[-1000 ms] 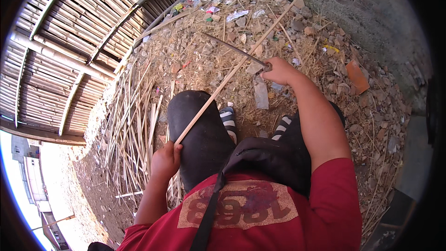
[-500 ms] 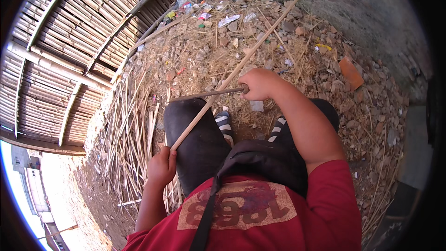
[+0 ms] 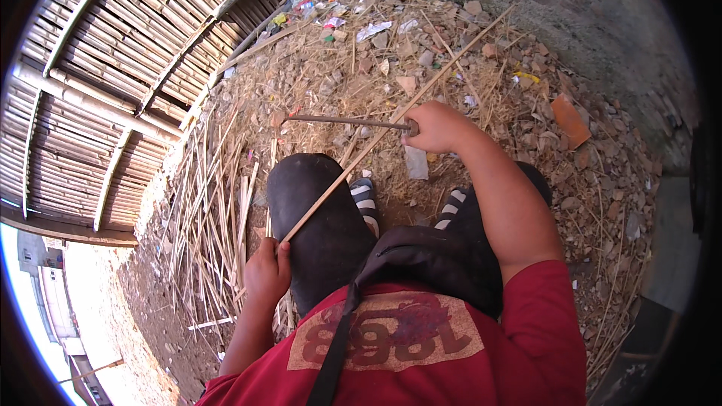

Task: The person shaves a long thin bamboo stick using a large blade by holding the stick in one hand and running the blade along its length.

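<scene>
A long pale bamboo strip (image 3: 336, 183) slants from my left knee up to the far right. My left hand (image 3: 268, 271) is closed around its near end, the thumb lying along it. In my closed right hand (image 3: 442, 128) is the handle of a long, narrow, dark-bladed knife (image 3: 342, 120), its blade pointing left with a slightly hooked tip. The blade passes across the strip close to the handle; whether they touch I cannot tell. The strip passes above my left thigh (image 3: 304, 188), which is in dark trousers.
Many bamboo strips (image 3: 207, 218) lie in a loose pile on my left. A slatted bamboo screen (image 3: 98, 68) stands at far left and a brick wall (image 3: 587, 30) at far right. Rubble and plastic litter (image 3: 372, 31) cover the ground, with a broken orange tile (image 3: 569, 120) on the right.
My right hand has moved slightly up and right, and the knife's tip has swung away from my left knee. The strip's far end has shifted right and down; my left hand has barely moved.
</scene>
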A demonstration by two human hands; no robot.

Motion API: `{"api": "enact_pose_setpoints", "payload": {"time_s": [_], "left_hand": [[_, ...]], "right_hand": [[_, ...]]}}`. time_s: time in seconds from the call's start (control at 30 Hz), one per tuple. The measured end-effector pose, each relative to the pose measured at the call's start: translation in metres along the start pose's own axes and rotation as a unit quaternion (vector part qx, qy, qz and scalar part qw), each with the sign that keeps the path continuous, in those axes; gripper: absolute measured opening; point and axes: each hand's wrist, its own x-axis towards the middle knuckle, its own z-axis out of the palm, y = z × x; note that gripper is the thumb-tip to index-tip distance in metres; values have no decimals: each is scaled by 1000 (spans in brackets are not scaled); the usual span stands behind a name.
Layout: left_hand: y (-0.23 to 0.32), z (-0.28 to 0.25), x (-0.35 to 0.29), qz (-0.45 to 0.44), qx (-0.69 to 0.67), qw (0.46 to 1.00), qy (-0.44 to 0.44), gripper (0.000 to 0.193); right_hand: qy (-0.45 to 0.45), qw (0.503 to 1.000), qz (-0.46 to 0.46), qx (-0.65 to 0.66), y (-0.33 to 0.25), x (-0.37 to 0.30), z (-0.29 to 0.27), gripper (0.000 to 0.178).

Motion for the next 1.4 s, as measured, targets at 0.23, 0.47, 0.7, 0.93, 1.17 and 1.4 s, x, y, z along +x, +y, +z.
{"api": "enact_pose_setpoints", "payload": {"time_s": [0.23,0.47,0.7,0.93,1.17,1.4], "left_hand": [[-5,1,6,-13,-5,999,-44,36],[-1,2,7,-25,-34,998,-46,37],[-8,10,4,-13,-53,998,-26,39],[8,1,5,-78,-13,995,-60,40],[3,16,0,-65,19,997,-21,40],[8,0,5,-55,48,997,-34,40]], "right_hand": [[12,998,-64,-19,-17,3,22,37],[74,995,-19,69,6,19,37,36],[-71,996,-45,14,-21,9,31,42],[-32,996,3,82,4,21,39,48],[-43,998,-33,-42,-26,12,20,38],[81,986,86,117,42,36,44,48]]}}
